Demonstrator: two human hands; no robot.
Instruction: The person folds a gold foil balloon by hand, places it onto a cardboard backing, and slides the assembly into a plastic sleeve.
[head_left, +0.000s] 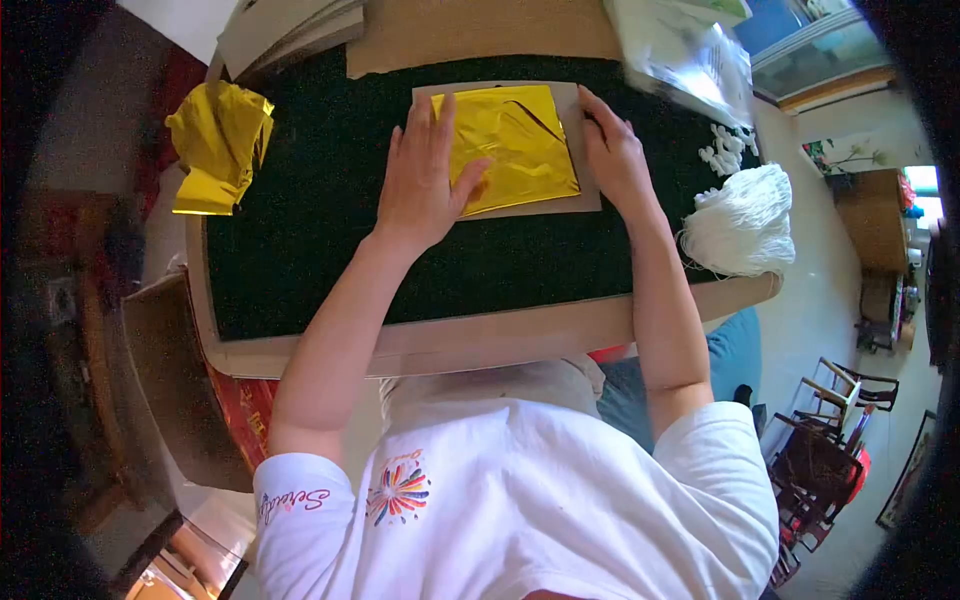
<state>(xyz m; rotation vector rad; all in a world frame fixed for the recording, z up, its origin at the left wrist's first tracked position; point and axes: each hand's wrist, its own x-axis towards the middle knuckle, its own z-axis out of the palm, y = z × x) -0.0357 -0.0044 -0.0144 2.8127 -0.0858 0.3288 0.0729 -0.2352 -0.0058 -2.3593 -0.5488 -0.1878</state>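
Note:
A shiny gold foil sheet (515, 155) lies on a flat piece of brown cardboard (575, 203), with a dark slit or crease near its upper right. My left hand (425, 180) rests over the foil's left edge, fingers stretched out and thumb apart on the foil. Along the cardboard's right edge lies my right hand (612, 150), its fingers extended and touching the board. Neither hand grips anything that I can see. Farther left sits a crumpled piece of gold foil (222, 145).
A dark green mat (290, 270) covers the table. White string (745, 225) lies in a bundle at right, below small white pieces (727, 150). Clear plastic packaging (690, 60) stands at the back right, cardboard sheets (295, 35) at the back left. The table's front edge (480, 340) is near my body.

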